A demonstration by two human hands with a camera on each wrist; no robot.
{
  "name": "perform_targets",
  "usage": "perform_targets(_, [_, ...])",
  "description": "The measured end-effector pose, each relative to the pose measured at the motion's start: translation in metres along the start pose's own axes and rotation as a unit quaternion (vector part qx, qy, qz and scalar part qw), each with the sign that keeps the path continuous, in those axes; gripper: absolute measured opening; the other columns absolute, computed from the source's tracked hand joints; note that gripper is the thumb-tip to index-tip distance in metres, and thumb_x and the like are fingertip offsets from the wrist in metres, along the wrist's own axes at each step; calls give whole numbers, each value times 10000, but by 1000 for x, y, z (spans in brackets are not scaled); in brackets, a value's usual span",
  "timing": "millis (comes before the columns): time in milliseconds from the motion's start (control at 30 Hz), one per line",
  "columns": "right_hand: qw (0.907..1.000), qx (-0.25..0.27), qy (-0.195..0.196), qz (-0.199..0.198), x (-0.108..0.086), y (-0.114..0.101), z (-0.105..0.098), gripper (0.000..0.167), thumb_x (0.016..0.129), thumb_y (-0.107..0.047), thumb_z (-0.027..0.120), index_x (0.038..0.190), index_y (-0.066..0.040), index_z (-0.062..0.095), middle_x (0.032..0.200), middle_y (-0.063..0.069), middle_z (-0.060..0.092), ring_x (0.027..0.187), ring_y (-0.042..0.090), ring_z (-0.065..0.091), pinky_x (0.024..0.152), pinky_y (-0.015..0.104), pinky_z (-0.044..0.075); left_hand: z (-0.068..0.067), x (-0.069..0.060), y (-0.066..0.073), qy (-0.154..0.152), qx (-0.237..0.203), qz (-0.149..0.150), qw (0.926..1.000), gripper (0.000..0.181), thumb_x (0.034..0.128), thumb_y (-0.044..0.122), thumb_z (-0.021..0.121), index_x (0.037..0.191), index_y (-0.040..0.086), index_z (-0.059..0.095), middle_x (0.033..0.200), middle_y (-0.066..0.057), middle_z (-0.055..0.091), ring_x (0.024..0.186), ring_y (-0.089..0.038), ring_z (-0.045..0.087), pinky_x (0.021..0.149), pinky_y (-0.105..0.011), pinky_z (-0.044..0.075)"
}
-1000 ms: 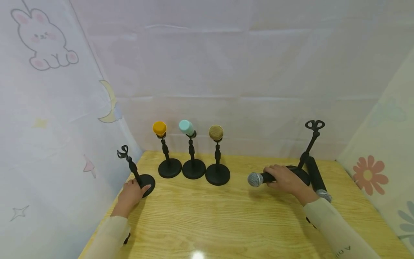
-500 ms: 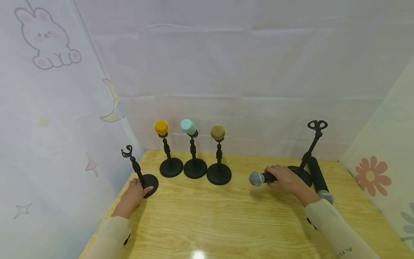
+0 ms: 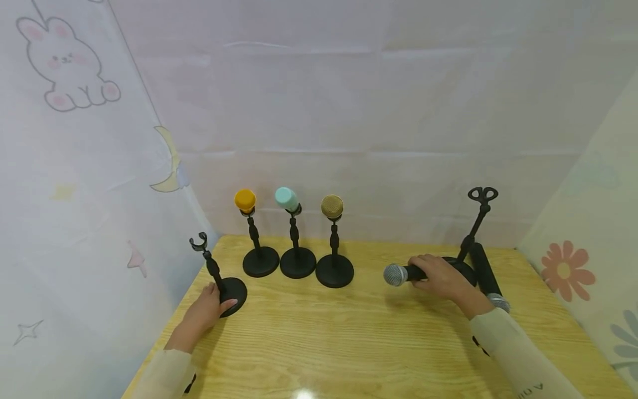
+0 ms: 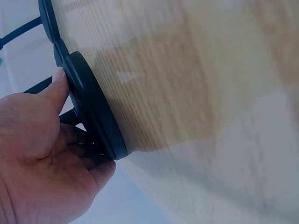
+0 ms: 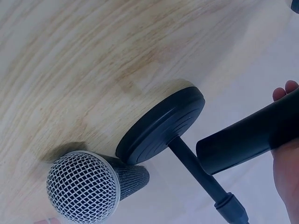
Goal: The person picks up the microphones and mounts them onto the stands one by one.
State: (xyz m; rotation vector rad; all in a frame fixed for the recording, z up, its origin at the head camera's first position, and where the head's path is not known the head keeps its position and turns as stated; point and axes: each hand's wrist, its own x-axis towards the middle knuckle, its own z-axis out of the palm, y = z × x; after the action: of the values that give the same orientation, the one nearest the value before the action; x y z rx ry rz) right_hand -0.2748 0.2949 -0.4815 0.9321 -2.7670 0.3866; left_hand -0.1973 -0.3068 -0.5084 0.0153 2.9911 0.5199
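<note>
My left hand (image 3: 203,311) grips the round black base of a small microphone stand (image 3: 233,296) at the table's left edge. Its open clip at the top holds nothing. In the left wrist view, the thumb and fingers of that hand (image 4: 44,154) lie around the base (image 4: 96,107), which sits on the wood. My right hand (image 3: 438,277) holds a black microphone (image 3: 395,275) by its handle, silver mesh head pointing left. The handle's tail (image 5: 247,133) shows in the right wrist view, in front of another stand (image 5: 163,123).
Three stands (image 3: 335,270) at the back hold an orange (image 3: 245,200), a mint (image 3: 286,198) and a gold-headed microphone (image 3: 332,206). Right of my right hand, an empty-clipped stand (image 3: 467,244) has a second black microphone (image 3: 485,270) lying beside its base. Fabric walls border the table (image 3: 319,338).
My left hand has drawn its stand slightly right and nearer to me, and the clip has turned to face another way. The right hand and its microphone have barely moved.
</note>
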Motion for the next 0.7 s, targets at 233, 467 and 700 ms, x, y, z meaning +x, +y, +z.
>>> perform_targets(233, [10000,21,20,-28,0,0,-3,318,826,-150,849,1058,-189,636,957,-56,640,822,133,580,703,404,494,4,-6,6,27,-32,237,9997,874,1030,440,555,1489,-225,221,1538,-446,189,1396,-588,280,1076,-664,357])
perform_targets(467, [10000,8,6,40,1,-4,-5,318,826,-144,847,1061,-178,636,955,-47,637,831,145,589,711,413,504,8,-11,12,49,-140,389,9991,848,1030,423,568,1500,-200,236,1561,-416,194,1407,-570,288,1067,-665,368])
perform_targets(700, [10000,48,-6,51,3,-9,-6,321,824,-144,848,1065,-165,638,953,-39,639,829,150,592,714,416,507,12,-16,23,-53,-179,483,9987,828,1022,426,584,1498,-181,283,1580,-388,188,1423,-555,277,1075,-653,368])
